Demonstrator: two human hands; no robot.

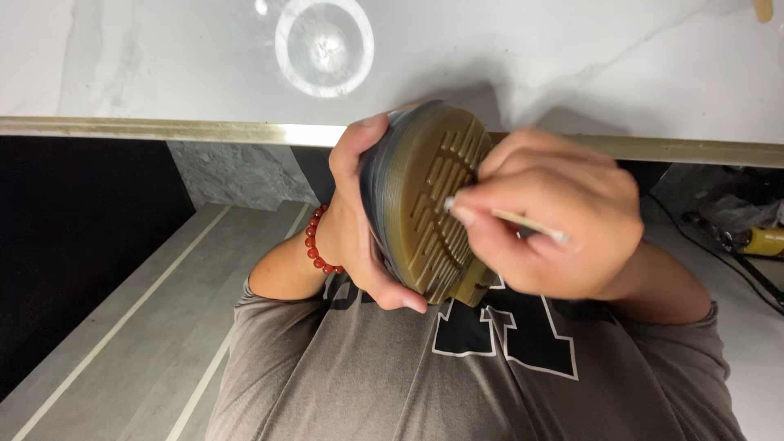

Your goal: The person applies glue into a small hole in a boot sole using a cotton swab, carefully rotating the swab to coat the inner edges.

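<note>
My left hand (353, 216) grips a dark shoe turned sole-up, its tan grooved rubber sole (429, 196) facing the camera, held just in front of the table edge over my lap. A red bead bracelet (314, 241) circles that wrist. My right hand (551, 220) pinches a thin stick (510, 219) whose pale tip touches the grooves near the middle of the sole. The shoe's upper is mostly hidden behind the sole and my fingers.
A white marble-look table (572, 57) with a brass edge strip (163, 129) runs across the top. A clear glass dish (324, 45) sits on it. Grey plank floor lies at the left; dark cables and a yellow object (763, 241) at the right.
</note>
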